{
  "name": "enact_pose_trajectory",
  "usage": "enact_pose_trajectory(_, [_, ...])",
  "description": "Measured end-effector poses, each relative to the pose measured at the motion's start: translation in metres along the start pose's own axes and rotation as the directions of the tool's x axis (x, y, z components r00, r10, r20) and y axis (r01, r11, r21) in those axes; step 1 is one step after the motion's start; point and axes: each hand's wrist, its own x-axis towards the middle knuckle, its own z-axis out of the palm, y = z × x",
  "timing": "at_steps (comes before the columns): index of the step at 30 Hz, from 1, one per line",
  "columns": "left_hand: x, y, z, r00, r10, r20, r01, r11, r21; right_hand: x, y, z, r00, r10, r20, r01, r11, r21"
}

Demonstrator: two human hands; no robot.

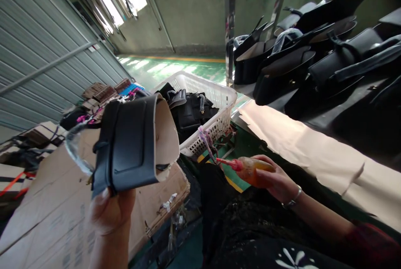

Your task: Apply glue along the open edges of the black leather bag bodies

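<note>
The left hand (109, 210) is closed around the lower edge of a black leather bag piece (131, 145), holding it up at near left. The piece curls over so its pale lining faces right; it looks light and springy rather than rigid, likely to flex if squeezed. The smooth outer face seems slippery, so the folded lower edge, where the fingers already pinch it, appears the safest place to hold.

The right hand (277, 181), low and right of centre, is wrapped around a small glue bottle (250, 169) with amber liquid and a thin red nozzle pointing left. The bottle looks soft-sided and light; a firm squeeze would probably push glue out.

Beyond the bag piece, a white plastic basket (224, 97) sits on the floor, holding a heap of black bag parts and straps. To the near left lies flattened cardboard (46, 202), with boxes further left. On the right, a bench covered in brown paper (297, 139) carries a row of finished black bags (313, 56), running away from the viewer.
</note>
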Motion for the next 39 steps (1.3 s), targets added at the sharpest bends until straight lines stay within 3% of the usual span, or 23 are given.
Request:
enact_pose_trajectory(2, [-0.016,-0.019,-0.022,0.982,-0.141,-0.127,0.148,0.988,0.044,0.000,-0.002,0.003,1.000,0.015,0.002,-0.015,1.000,0.000])
enact_pose_trajectory(3, [-0.025,-0.027,-0.033,0.951,-0.240,-0.194,0.254,0.966,0.051,0.000,-0.002,0.004,1.000,0.023,-0.004,-0.023,1.000,-0.011])
enact_pose_trajectory(5, [-0.043,-0.040,-0.054,0.849,-0.425,-0.315,0.451,0.892,0.012,0.001,-0.003,0.005,0.999,0.032,-0.019,-0.033,0.998,-0.052])
enact_pose_trajectory(7, [-0.056,-0.044,-0.069,0.759,-0.545,-0.358,0.569,0.821,-0.042,0.004,-0.004,0.005,0.999,0.027,-0.027,-0.030,0.993,-0.112])
enact_pose_trajectory(9, [-0.062,-0.044,-0.081,0.734,-0.592,-0.334,0.607,0.792,-0.069,0.008,-0.004,0.006,1.000,0.012,-0.022,-0.015,0.983,-0.184])
enact_pose_trajectory(14, [-0.062,-0.039,-0.099,0.689,-0.714,-0.121,0.698,0.700,-0.152,0.024,-0.006,0.017,0.993,-0.105,0.058,0.119,0.925,-0.360])
enact_pose_trajectory(18, [-0.062,-0.039,-0.100,0.690,-0.713,-0.128,0.701,0.701,-0.126,0.036,-0.010,0.026,0.959,-0.221,0.176,0.277,0.853,-0.441])
enact_pose_trajectory(23, [-0.064,-0.038,-0.086,0.644,-0.711,-0.284,0.712,0.692,-0.118,0.050,-0.014,0.032,0.933,-0.257,0.252,0.353,0.790,-0.501])
enact_pose_trajectory(32, [-0.065,-0.040,-0.086,0.684,-0.644,-0.342,0.687,0.727,0.007,0.048,-0.014,0.029,0.888,-0.276,0.368,0.449,0.692,-0.564])
enact_pose_trajectory(36, [-0.064,-0.041,-0.076,0.700,-0.568,-0.433,0.656,0.751,0.075,0.035,-0.012,0.027,0.872,-0.253,0.418,0.467,0.684,-0.561])
enact_pose_trajectory(39, [-0.063,-0.040,-0.067,0.718,-0.542,-0.437,0.630,0.773,0.076,0.028,-0.011,0.025,0.850,-0.246,0.466,0.491,0.689,-0.533])
